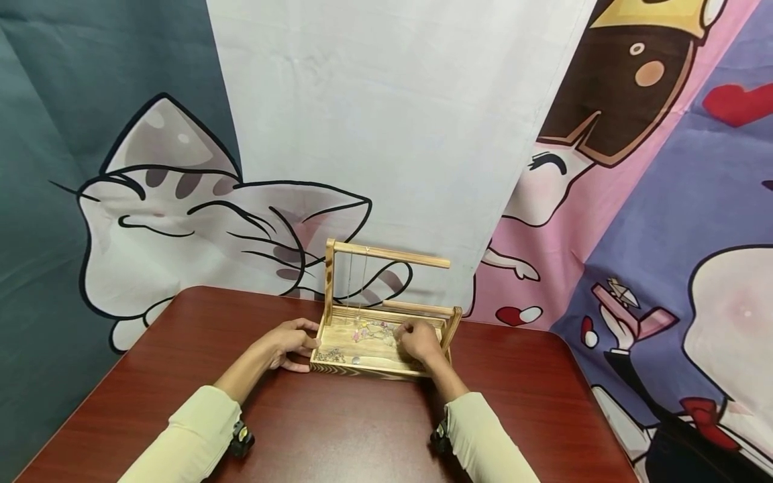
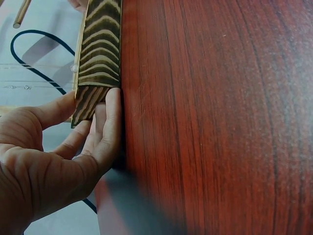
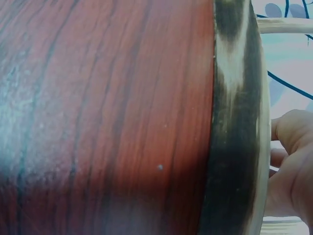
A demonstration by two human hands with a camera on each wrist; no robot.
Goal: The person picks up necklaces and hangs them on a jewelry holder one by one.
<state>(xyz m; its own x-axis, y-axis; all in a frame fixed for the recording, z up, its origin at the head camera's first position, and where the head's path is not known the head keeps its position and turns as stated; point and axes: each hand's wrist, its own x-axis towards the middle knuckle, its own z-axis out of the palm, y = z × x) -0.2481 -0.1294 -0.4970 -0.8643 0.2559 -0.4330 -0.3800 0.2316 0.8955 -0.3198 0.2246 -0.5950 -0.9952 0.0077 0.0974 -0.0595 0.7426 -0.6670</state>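
A wooden jewelry stand (image 1: pixel 374 370) with a shallow tray base sits on the table in the head view. My left hand (image 1: pixel 292 345) holds its left end; in the left wrist view the thumb and fingers (image 2: pixel 113 115) lie around the striped tray corner. My right hand (image 1: pixel 418 341) reaches down into the right side of the tray, fingers curled toward the jewelry there. Whatever is between those fingertips is hidden. Colorful jewelry pieces (image 1: pixel 364 331) lie mid-tray, left of the right hand. A tangled chain (image 1: pixel 331 356) lies at the tray's front left.
Thin necklaces (image 1: pixel 364 282) hang from the stand's upper bar (image 1: pixel 398 255), near its left post. A lower bar (image 1: pixel 417 308) joins a short right post (image 1: pixel 453 327). The red-brown table (image 1: pixel 338 429) surrounds the stand, with a printed cloth backdrop (image 1: pixel 386 121) behind.
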